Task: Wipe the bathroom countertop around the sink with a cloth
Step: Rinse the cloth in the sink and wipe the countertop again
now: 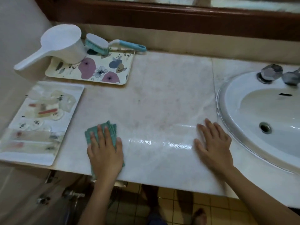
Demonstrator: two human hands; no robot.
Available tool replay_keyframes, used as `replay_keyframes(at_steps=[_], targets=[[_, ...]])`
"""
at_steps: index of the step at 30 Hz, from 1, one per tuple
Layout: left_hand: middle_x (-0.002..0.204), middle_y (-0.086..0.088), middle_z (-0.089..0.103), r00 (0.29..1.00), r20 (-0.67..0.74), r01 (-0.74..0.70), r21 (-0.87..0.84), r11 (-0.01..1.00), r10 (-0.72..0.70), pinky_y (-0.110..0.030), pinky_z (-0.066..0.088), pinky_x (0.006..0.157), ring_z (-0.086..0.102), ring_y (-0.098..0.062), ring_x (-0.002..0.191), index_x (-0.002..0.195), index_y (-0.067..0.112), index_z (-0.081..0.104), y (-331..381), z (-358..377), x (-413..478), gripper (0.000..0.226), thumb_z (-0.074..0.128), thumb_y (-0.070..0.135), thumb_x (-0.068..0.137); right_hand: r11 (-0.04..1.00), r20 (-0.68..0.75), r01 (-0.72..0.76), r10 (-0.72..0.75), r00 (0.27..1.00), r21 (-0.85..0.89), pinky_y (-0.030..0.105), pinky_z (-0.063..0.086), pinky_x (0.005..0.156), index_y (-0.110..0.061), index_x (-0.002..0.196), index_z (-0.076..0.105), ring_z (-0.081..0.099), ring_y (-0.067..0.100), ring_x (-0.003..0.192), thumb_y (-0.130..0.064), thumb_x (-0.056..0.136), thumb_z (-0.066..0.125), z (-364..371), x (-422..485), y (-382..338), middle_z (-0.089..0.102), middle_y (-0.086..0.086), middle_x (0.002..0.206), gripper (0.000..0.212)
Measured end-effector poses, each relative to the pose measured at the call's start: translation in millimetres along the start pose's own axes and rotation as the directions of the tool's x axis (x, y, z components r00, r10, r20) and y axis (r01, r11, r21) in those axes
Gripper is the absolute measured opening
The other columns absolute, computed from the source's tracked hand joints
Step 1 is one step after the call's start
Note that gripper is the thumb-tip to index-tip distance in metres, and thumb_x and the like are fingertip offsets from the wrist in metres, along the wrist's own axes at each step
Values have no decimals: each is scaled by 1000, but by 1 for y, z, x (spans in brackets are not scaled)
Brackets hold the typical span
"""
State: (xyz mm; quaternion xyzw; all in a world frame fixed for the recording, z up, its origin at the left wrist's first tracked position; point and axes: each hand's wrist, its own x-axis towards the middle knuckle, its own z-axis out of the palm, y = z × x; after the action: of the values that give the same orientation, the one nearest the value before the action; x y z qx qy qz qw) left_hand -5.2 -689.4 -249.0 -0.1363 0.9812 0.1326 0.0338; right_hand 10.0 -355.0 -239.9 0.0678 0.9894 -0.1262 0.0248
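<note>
A pale marble countertop (162, 88) runs from the left wall to a white oval sink (263, 111) at the right. My left hand (105, 150) presses flat, fingers straight, on a folded green cloth (112, 129) near the counter's front edge, left of centre. My right hand (212, 143) rests palm down with spread fingers on the bare counter just left of the sink rim, holding nothing. A wet shiny streak lies on the stone between the two hands.
A floral tray (97, 70) at the back left carries a white dipper (61, 44) and a blue-handled brush (113, 44). A white tray (40, 122) of small packets sits at the left edge. A chrome tap (274, 73) stands behind the sink. A tiled floor lies below.
</note>
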Motion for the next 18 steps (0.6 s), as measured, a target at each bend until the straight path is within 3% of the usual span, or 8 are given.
replay_keyframes(at_steps=[3, 6, 8, 12, 15, 18], targets=[[162, -2, -4, 994, 26, -107, -1, 994, 107, -45, 8, 119, -4, -24, 150, 155, 18, 4, 49, 20, -41, 67, 11, 52, 98, 967, 3, 6, -7, 1000, 256, 40, 15, 112, -32, 134, 50, 19, 16, 144, -52, 81, 35, -5, 2, 6, 30, -14, 152, 59], [163, -2, -1, 944, 69, -321, -26, 947, 322, -44, 6, 118, -3, -24, 150, 155, 18, 8, 115, 45, -77, 65, 17, 50, 99, 803, -97, -3, 75, 992, 596, 35, 31, 107, -19, 112, 67, 45, 19, 127, -30, 80, 47, -27, -11, 23, 55, -8, 134, 39], [163, -1, -3, 875, 130, -459, -84, 885, 466, -43, 1, 117, -6, -23, 149, 155, 21, 6, 167, 59, -107, 63, 17, 49, 100, 807, -228, 15, 149, 962, 591, 28, 35, 99, -17, 105, 69, 50, 18, 117, -18, 79, 50, -44, -34, 47, 61, -6, 122, 32], [163, -3, -3, 752, 205, -608, -149, 780, 626, -45, 2, 115, -6, -27, 149, 155, 21, 7, 257, 85, -173, 63, 20, 50, 100, 911, -420, -82, 265, 868, 404, 25, 30, 92, -12, 99, 71, 51, 27, 110, -22, 80, 44, -68, -85, 133, 65, 3, 114, 33], [163, -6, 0, 793, 217, -552, -137, 822, 569, -47, 1, 115, -5, -30, 149, 154, 17, 11, 308, 101, -210, 68, 25, 51, 97, 913, -445, -227, 369, 816, 340, 31, 33, 85, -11, 94, 71, 51, 32, 103, -23, 79, 42, -77, -115, 196, 64, 8, 105, 35], [161, -4, -16, 831, 286, -440, -185, 879, 477, -46, -9, 116, -23, -26, 146, 154, 17, 0, 343, 100, -228, 70, 20, 53, 97, 906, -409, -239, 377, 831, 350, 36, 41, 78, -10, 96, 67, 48, 25, 98, -24, 84, 39, -77, -138, 220, 61, 7, 100, 33]])
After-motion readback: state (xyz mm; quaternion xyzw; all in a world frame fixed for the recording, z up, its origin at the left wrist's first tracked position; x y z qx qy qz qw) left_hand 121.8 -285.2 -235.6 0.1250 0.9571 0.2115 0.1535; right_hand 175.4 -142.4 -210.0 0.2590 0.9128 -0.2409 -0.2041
